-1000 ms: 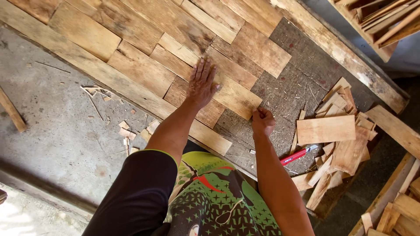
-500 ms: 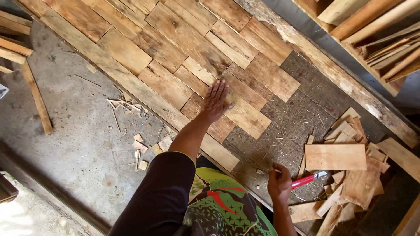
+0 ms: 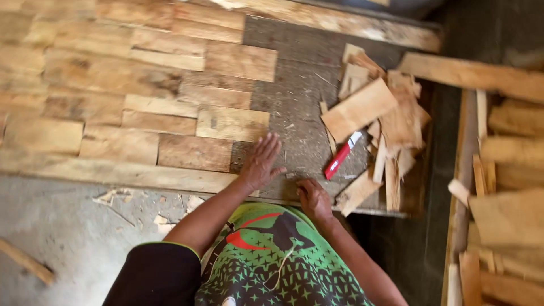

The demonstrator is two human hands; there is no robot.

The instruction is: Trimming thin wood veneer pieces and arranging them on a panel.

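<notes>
On the bare dark board beside the laid wood pieces, the left hand lies flat, grip open. The right hand rests curled at the near edge, holding nothing. A red-handled tool lies just right, offcuts crowding beyond; grey floor below.

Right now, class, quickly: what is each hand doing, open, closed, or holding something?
Left hand: open, fingers spread, flat on the bare board beside the wood pieces; holds nothing.
Right hand: curled, resting on the board's near edge; whether it holds anything cannot be told.
</notes>
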